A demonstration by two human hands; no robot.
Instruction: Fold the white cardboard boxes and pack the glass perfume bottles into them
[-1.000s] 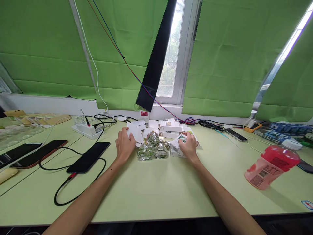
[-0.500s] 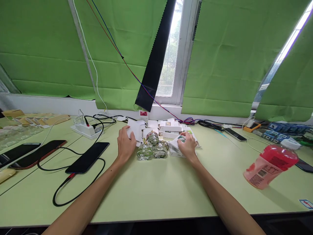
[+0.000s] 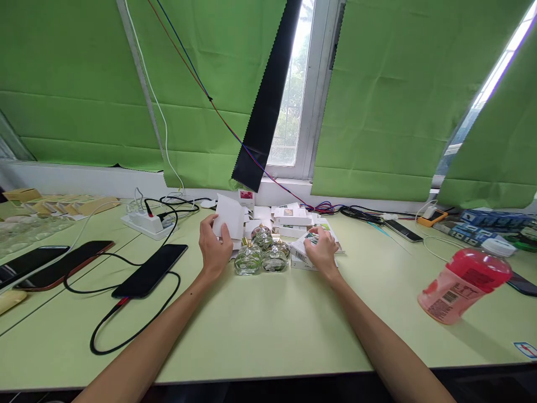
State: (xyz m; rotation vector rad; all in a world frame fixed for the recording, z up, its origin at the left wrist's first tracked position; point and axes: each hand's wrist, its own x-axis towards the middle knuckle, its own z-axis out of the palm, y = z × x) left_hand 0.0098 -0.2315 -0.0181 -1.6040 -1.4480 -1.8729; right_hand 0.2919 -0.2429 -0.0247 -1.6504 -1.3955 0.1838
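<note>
head view shows a pale green tabletop [image 3: 268, 324] stretching across the lower half of the frame, with green blinds [image 3: 398, 112] filling most of the upper half, parted by a narrow window [image 3: 289, 101] just right of top centre. at the right of the frame stands a red bottle [image 3: 464, 285] with a pink label; at the left lies a black phone [image 3: 151, 270]. near the middle, the left hand [image 3: 215, 243] and the right hand [image 3: 322, 246] are apart from each other. left of centre, the first is pinched on a white card [image 3: 230, 217] that it holds upright; right of centre, the second rests on top of a printed white box [image 3: 301, 258], and whether it grips that box i cannot tell. more boxes [image 3: 292, 216] are piled behind, at centre. between the hands sits a tight cluster of glass bottles [image 3: 248, 262], the front two side by side.
</note>
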